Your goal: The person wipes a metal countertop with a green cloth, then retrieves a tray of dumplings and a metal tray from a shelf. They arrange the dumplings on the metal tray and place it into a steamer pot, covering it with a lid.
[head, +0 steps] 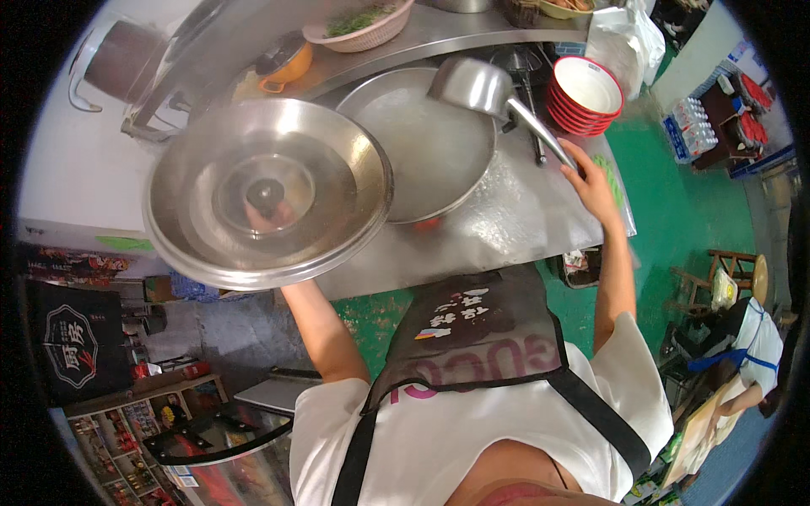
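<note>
My left hand [273, 218] holds a large round stainless-steel lid [190, 209], tilted and raised beside the pot. The forearm passes behind its rim; fingers show around the knob at the lid's centre, the rest hidden. My right hand [590, 180] grips the handle of a deep steel ladle [474, 85]. The ladle's bowl hangs above the right part of a wide metal pot [479, 190]. Cloudy, steaming liquid [424, 145] fills the pot, whose left side is partly covered by the lid.
Stacked white bowls with red rims [585, 95] stand right of the pot on the steel counter [519, 209]. Behind are an orange pot [288, 66] and a pink basket of greens [361, 31]. A green mesh-like item [607, 177] lies by my right hand. Another person [756, 348] works at right.
</note>
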Demonstrator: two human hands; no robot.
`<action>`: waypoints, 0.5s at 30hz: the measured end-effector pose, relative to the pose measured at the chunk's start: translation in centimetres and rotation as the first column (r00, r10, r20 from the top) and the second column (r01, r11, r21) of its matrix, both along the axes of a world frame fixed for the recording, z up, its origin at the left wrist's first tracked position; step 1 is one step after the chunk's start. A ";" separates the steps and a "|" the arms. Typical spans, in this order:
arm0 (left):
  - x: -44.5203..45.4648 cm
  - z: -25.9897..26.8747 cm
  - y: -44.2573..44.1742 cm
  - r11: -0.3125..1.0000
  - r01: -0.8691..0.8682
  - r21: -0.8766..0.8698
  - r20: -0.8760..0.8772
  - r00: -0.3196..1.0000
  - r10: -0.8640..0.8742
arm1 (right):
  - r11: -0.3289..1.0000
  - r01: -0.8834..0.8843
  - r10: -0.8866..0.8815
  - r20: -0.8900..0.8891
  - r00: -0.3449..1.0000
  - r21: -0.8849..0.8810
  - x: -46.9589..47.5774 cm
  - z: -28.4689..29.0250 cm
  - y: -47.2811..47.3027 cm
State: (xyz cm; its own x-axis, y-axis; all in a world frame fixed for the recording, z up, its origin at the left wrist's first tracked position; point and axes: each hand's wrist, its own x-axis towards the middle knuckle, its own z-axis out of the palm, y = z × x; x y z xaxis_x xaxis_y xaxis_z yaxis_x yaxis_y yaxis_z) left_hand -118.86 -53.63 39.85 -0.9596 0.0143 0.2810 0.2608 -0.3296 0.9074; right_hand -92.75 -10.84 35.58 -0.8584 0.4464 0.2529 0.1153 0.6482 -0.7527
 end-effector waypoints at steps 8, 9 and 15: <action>3.4 -3.9 -6.7 0.970 -0.183 0.161 0.081 0.982 0.172 | 0.696 -0.600 0.251 0.650 0.717 0.393 -8.1 13.7 -2.2; 3.7 -4.3 -7.3 0.964 -0.205 0.168 0.089 0.977 0.192 | 0.683 -0.642 0.258 0.708 0.657 0.347 -9.2 14.7 -3.5; 5.3 -5.3 -10.0 0.931 -0.308 0.193 0.125 0.949 0.288 | 0.630 -0.722 0.342 0.733 0.588 0.286 -13.0 11.6 -6.3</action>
State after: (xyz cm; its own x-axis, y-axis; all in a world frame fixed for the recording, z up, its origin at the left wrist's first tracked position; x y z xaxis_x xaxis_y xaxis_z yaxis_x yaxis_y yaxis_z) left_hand -113.58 -63.59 34.51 -0.9324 -0.3257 0.1566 0.2944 -0.4333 0.8518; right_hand -105.70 -17.15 47.14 -0.9194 -0.1884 -0.3451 -0.1261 0.9727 -0.1950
